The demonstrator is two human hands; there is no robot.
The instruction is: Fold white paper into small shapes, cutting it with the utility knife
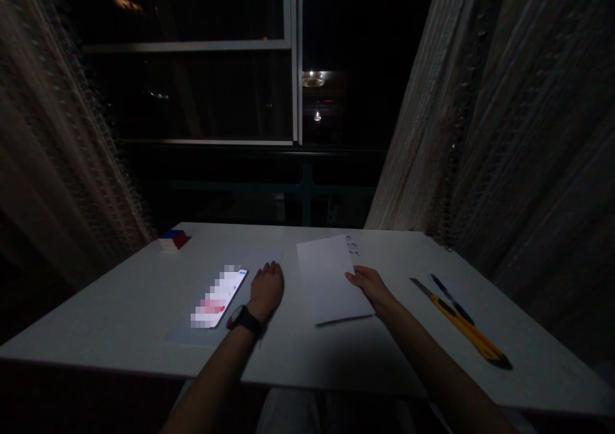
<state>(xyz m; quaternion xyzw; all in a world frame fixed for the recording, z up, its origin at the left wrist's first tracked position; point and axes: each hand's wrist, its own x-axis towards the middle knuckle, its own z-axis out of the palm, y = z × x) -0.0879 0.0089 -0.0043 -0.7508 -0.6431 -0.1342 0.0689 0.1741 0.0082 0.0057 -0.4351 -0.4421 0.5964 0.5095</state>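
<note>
On a white table [120,306] in a dark room, my left hand [266,288] lies palm down with its fingers flat, just right of a lit phone [220,297]; a dark watch is on that wrist. My right hand [369,285] grips the right edge of a white sheet of paper [327,274], fingers on top and thumb below. The sheet's near edge lifts slightly off the table. Small dark marks sit near the sheet's far right corner.
A yellow utility knife [468,331] and a dark pen [449,296] lie to the right. A red and blue block [173,238] sits at the far left corner. Curtains hang on both sides of a dark window behind the table.
</note>
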